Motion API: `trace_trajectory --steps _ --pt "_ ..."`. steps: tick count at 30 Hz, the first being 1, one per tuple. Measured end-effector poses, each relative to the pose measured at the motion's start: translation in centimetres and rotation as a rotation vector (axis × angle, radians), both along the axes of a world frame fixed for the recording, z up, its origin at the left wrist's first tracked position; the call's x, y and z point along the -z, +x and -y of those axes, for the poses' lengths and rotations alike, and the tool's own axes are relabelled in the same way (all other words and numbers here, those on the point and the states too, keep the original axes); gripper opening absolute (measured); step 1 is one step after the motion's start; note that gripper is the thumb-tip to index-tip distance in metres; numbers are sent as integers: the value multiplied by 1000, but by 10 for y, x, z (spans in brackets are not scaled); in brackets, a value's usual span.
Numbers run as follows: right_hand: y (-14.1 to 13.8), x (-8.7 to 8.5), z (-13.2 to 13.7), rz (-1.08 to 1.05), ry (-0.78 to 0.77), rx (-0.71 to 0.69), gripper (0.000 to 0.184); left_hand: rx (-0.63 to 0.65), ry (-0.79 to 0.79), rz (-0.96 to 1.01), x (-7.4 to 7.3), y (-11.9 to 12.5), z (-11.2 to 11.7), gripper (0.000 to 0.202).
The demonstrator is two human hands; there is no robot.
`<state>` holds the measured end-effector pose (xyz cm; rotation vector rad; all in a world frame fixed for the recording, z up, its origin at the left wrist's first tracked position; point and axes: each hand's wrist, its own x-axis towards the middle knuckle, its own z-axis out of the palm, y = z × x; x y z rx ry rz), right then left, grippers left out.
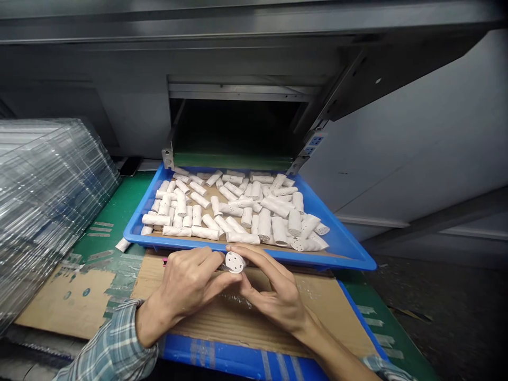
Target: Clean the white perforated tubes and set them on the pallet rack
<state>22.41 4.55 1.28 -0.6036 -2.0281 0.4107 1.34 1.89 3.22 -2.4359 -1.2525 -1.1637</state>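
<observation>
White roll (236, 262), its dark-spotted end facing us, sits between our left grip (188, 280) and right grip (278, 296), both pinching it.

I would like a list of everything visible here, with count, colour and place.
Machine: one, grey, back
Belt: one, green, machine opening
Socket strip: one, blue, right of belt
Table: one, green, front
Tray: one, blue, on table
Rolls: dozens, white, in tray
Loose roll: one, white, left of tray
Held roll: one, white, centre
Cardboard: two pieces, brown, before tray and left
Base: one, blue, under front cardboard
Tape: several strips, grey, table and base
Plastic stack: one, clear, far left
Flat thing: one, black, back left
Small thing: one, pink, before tray
Sleeves: two, blue plaid, forearms
Left hand: one, bare, holding roll
Right hand: one, bare, holding roll
</observation>
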Motion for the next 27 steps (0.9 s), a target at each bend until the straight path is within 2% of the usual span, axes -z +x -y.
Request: trace_trajectory --steps 10,20,27 --pt "-1 -3 1 3 1 -12 52 -36 -24 -25 1 -4 0 54" --pt "0 -1 1 -4 -21 -15 57 -92 27 -81 -3 -3 1 60" --pt "0 -3 1 1 -15 -21 56 -6 -11 -15 -3 -3 1 54"
